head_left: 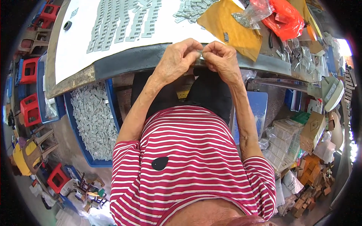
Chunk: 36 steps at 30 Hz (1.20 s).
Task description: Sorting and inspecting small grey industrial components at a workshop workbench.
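Note:
At the front edge of the work table, my left hand (179, 60) and my right hand (222, 60) are close together, thumbs and fingers pinched. Between the fingertips shows a small pale grey piece (201, 54), mostly covered, so its exact kind is hidden. Just beyond my hands, rows of small flat grey parts (124, 22), each with a dark slot, lie on a white sheet (75, 45). A loose heap of similar grey pieces (192, 10) sits farther right. One grey part (226, 36) rests on a brown paper sheet (241, 41) beyond my right hand.
A dark strip (128, 60) covers the table's front edge. Left of my legs stands a blue bin (69, 113) full of grey parts. A red plastic bag (286, 19) lies at the table's right, with pliers (270, 39) nearby. Crates and cardboard boxes (313, 128) crowd the right side.

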Each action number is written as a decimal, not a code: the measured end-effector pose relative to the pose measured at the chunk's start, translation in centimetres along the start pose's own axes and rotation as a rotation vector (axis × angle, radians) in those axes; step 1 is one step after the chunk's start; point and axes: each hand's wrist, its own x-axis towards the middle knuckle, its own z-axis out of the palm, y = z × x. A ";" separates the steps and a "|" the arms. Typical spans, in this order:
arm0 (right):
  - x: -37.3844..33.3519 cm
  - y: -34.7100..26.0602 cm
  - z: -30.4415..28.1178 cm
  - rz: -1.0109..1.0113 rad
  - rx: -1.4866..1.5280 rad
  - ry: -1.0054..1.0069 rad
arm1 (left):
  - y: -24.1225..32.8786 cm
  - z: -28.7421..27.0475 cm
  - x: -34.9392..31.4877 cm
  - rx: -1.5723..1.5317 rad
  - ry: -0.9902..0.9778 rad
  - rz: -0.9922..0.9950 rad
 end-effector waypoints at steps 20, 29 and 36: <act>1.9 -1.0 2.4 -0.052 0.002 -0.087 | -0.7 -4.1 -3.0 0.519 0.295 0.372; 1.3 -0.9 0.8 -0.051 0.091 -0.042 | -2.3 -11.4 -5.5 0.541 0.591 0.159; 1.2 -0.9 0.3 -0.020 0.082 -0.055 | -2.3 -14.3 -5.6 0.666 0.528 0.007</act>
